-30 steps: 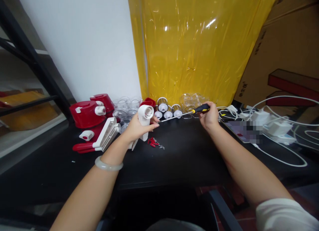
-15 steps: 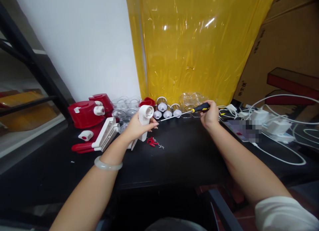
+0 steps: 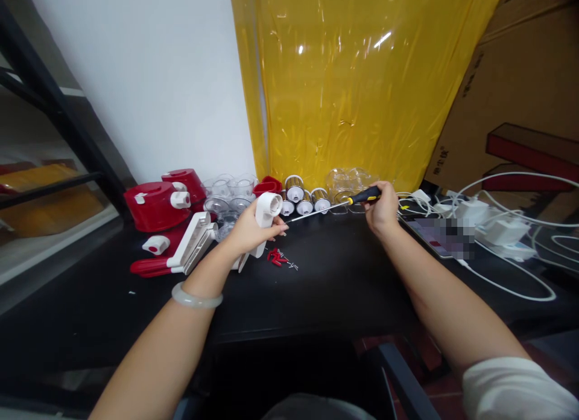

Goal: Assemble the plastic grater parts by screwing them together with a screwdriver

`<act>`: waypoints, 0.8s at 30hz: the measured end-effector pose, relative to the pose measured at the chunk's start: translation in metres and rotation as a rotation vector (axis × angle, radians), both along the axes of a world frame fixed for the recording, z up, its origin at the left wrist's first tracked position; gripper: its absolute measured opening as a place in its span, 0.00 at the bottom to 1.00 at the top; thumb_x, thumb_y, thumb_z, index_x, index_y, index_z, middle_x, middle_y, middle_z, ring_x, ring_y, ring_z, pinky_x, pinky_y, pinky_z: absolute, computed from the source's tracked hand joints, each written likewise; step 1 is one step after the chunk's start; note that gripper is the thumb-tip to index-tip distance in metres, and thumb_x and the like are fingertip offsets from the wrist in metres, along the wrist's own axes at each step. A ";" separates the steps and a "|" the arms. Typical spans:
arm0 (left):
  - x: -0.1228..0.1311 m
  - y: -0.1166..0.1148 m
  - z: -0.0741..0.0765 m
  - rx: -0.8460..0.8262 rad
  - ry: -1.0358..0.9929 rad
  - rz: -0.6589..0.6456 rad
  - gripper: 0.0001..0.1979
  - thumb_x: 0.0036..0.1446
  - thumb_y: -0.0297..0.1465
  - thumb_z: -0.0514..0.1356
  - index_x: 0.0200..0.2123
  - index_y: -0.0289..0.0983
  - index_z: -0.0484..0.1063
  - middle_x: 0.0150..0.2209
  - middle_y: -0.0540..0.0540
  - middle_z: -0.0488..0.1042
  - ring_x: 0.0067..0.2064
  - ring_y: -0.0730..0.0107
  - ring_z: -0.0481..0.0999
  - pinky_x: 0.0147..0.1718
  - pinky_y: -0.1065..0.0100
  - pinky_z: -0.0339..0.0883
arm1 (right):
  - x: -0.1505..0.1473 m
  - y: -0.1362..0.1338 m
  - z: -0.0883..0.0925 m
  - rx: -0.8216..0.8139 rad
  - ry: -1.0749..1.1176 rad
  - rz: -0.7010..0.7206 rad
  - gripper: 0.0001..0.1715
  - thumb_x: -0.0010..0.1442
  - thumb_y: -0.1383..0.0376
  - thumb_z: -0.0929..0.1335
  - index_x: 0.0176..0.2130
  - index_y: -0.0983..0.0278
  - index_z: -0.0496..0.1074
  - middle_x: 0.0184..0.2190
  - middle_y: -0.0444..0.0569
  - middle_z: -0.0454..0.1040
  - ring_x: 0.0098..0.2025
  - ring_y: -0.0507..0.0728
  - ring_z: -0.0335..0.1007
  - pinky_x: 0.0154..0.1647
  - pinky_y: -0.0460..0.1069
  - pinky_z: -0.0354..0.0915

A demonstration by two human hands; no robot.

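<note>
Two things are clasped: left hand (image 3: pixel 250 230) around a white plastic part (image 3: pixel 266 213), right hand (image 3: pixel 384 210) around a screwdriver (image 3: pixel 360 197); the step seems tip-aligning, and calls for steadiness.

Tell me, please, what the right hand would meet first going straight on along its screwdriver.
Probably the left hand, which holds a white part: the screwdriver in the right hand points at that hand's fingertips and may already touch them; depth is unclear.

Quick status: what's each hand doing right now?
Left hand: closed, holding the white plastic part.
Right hand: closed, holding the screwdriver by its handle.
</note>
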State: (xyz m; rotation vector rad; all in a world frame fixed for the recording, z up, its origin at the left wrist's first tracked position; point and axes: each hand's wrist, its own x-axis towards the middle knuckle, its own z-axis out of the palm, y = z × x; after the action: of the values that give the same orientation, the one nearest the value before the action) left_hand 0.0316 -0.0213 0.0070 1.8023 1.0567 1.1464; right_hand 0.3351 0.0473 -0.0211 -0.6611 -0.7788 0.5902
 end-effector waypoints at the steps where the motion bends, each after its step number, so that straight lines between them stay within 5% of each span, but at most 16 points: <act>1: 0.000 0.000 0.000 0.003 0.001 0.004 0.25 0.45 0.33 0.70 0.44 0.40 0.63 0.30 0.47 0.77 0.31 0.61 0.80 0.26 0.62 0.74 | 0.000 0.000 0.000 0.002 -0.014 -0.004 0.13 0.52 0.55 0.65 0.25 0.60 0.61 0.23 0.39 0.59 0.18 0.47 0.56 0.12 0.41 0.50; 16: -0.004 0.006 -0.007 0.119 0.098 0.046 0.22 0.45 0.31 0.68 0.43 0.40 0.64 0.31 0.47 0.79 0.33 0.62 0.80 0.30 0.62 0.74 | 0.003 0.000 -0.002 -0.003 -0.100 -0.019 0.12 0.53 0.55 0.65 0.27 0.60 0.63 0.22 0.38 0.62 0.16 0.46 0.56 0.11 0.41 0.51; 24: -0.004 0.012 -0.007 0.151 -0.017 0.158 0.27 0.44 0.33 0.70 0.47 0.39 0.65 0.31 0.47 0.78 0.33 0.62 0.79 0.31 0.61 0.75 | -0.002 0.003 -0.006 0.004 -0.076 -0.012 0.12 0.55 0.55 0.65 0.28 0.60 0.63 0.21 0.38 0.61 0.17 0.46 0.58 0.13 0.41 0.54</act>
State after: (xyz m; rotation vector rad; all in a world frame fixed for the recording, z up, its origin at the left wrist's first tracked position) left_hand 0.0272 -0.0091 -0.0001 1.8474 1.1450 1.3662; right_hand 0.3331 0.0503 -0.0269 -0.6875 -0.8456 0.5549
